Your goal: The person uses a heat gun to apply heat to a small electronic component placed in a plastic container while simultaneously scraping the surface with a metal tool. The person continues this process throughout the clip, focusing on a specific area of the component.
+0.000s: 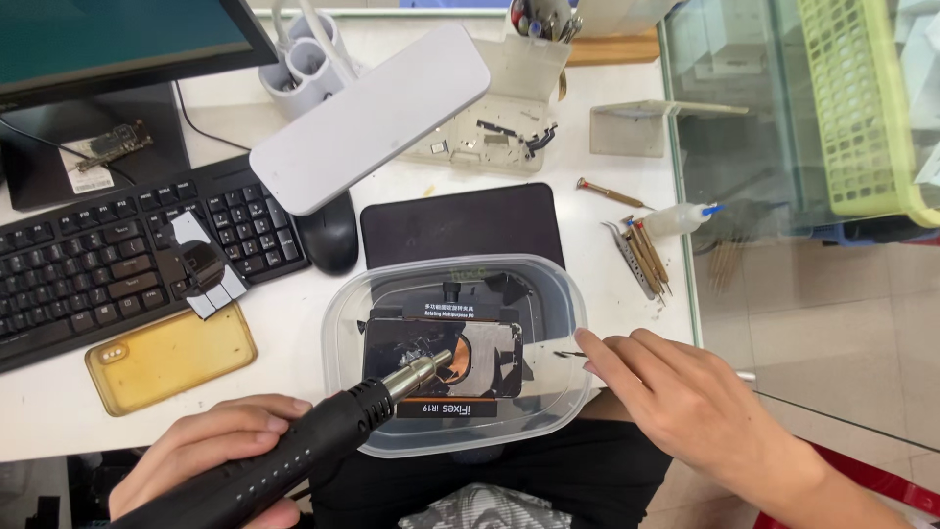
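Note:
My left hand (211, 446) grips a black hot-air gun (294, 453) at the lower left; its metal nozzle (421, 372) points into a clear plastic tub (343, 323) at a dark phone part clamped in a black fixture (441, 358). My right hand (676, 397) rests at the tub's right rim and pinches thin tweezers (568, 354), whose tip reaches toward the part. The tub sits at the desk's front edge, over my lap.
A black keyboard (98, 264) with small phone parts on it, a yellowed phone case (168, 358), a mouse (329, 233), a white lamp head (372, 113), a black mat (460, 223), a parts tray (494, 137), screwdrivers (641, 255) and a small bottle (676, 217) lie around. A glass edge bounds the right.

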